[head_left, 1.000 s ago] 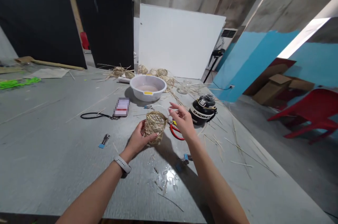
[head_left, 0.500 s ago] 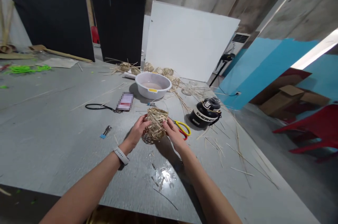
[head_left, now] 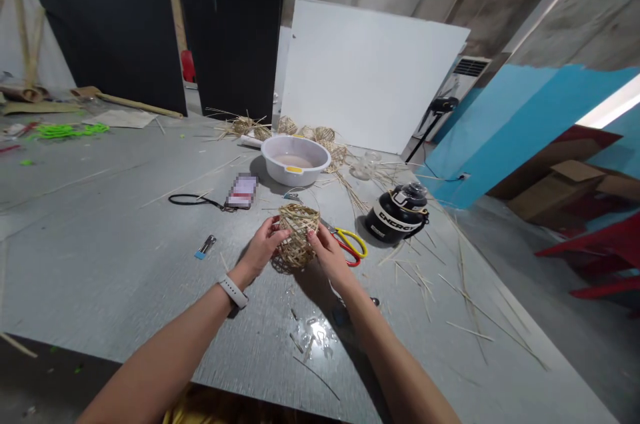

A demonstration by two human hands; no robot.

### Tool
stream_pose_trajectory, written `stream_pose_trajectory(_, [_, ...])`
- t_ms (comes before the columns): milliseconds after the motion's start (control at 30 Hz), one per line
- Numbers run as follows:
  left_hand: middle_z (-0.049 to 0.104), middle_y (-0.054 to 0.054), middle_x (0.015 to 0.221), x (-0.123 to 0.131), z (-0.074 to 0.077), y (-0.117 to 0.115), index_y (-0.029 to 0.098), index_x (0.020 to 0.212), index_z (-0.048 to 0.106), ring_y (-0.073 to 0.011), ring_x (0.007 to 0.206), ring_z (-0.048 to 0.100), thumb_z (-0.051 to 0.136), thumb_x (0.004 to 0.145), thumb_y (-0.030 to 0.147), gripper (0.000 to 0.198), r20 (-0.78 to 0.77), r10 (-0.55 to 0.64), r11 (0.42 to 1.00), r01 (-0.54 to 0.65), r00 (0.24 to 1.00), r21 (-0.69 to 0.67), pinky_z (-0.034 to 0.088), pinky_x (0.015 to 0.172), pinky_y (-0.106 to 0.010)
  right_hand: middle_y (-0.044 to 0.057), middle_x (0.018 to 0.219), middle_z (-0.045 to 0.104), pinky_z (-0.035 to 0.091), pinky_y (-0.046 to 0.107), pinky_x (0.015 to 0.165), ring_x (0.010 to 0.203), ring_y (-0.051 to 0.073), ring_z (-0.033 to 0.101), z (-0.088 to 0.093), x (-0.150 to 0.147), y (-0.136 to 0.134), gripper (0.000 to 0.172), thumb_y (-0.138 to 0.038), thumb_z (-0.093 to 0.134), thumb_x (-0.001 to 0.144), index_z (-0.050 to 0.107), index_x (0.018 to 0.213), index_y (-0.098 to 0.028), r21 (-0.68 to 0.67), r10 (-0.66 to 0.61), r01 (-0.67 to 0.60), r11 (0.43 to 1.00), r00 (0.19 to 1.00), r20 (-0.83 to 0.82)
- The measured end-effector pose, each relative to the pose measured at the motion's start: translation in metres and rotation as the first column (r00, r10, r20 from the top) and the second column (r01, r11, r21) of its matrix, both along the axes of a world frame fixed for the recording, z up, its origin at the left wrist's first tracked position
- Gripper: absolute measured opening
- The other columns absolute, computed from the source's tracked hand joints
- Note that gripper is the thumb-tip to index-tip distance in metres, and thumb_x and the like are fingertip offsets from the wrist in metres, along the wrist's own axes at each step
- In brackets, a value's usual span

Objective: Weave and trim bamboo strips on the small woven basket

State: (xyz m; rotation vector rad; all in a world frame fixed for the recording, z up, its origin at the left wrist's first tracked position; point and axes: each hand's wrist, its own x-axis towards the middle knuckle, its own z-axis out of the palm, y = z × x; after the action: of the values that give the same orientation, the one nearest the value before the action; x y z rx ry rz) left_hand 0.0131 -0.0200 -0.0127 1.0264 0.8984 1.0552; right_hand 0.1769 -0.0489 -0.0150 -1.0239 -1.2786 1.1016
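A small woven bamboo basket [head_left: 299, 237] is held between my two hands above the grey table, its open weave showing at the lower left. My left hand [head_left: 263, 245] grips its left side, with the thumb on the front and a pale watch band at the wrist. On the other side, my right hand [head_left: 327, 249] has its thumb pressed to the weave; its other fingers are mostly hidden. Scissors with one yellow and one red handle [head_left: 356, 245] lie just right of the right hand. A thin strip arcs up behind the basket's rim.
Beyond the basket stands a pale basin [head_left: 296, 167] of water, with several woven pieces [head_left: 325, 135] behind it. A black jug [head_left: 395, 214] is at the right, near loose bamboo strips [head_left: 470, 291]. A phone [head_left: 242, 191] and a small clip-like item [head_left: 205, 247] lie left.
The view has shifted slightly, so the scene sits a little further right. Both hands keep their hold on the basket, which looks turned slightly more upright.
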Motion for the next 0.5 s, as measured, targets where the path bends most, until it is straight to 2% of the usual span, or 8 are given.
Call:
stream_pose_trajectory(300, [0.069,-0.009,0.109,-0.0022,-0.0027,0.0018,0.018,0.118,0.057,-0.0207,0.091,0.064,0.067,0.072,0.037,0.050,0.018,-0.010,0.999,0.009,1.000,0.035,0.052,0.068,-0.026,0.006,0.130,0.065,0.046,0.040,0.101,0.116,0.026,0.059,0.0050,-0.0022,-0.0014,0.055,-0.053,0.062,0.086,0.058,0.134,-0.026,0.001,-0.005,0.005,1.000,0.998,0.064])
stream_pose_trajectory(400, [0.067,-0.009,0.115,-0.0031,-0.0040,0.0018,0.020,0.121,0.056,-0.0223,0.096,0.064,0.063,0.076,0.040,0.050,0.022,-0.068,0.997,0.067,0.997,0.041,0.052,0.066,-0.025,0.006,0.127,0.066,0.048,0.040,0.099,0.114,0.026,0.061,0.0072,-0.0017,-0.0015,0.054,-0.054,0.061,0.086,0.059,0.132,-0.026,-0.021,-0.019,0.021,1.000,0.998,0.062])
stream_pose_trajectory(500, [0.064,-0.010,0.122,-0.0025,-0.0052,0.0013,0.022,0.126,0.052,-0.0236,0.101,0.064,0.064,0.076,0.038,0.054,0.030,-0.114,0.992,0.112,0.993,0.049,0.052,0.063,-0.024,0.006,0.130,0.064,0.044,0.042,0.105,0.118,0.027,0.058,0.0088,-0.0008,-0.0026,0.049,-0.052,0.060,0.087,0.062,0.129,-0.026,-0.014,-0.044,0.045,0.999,0.997,0.059])
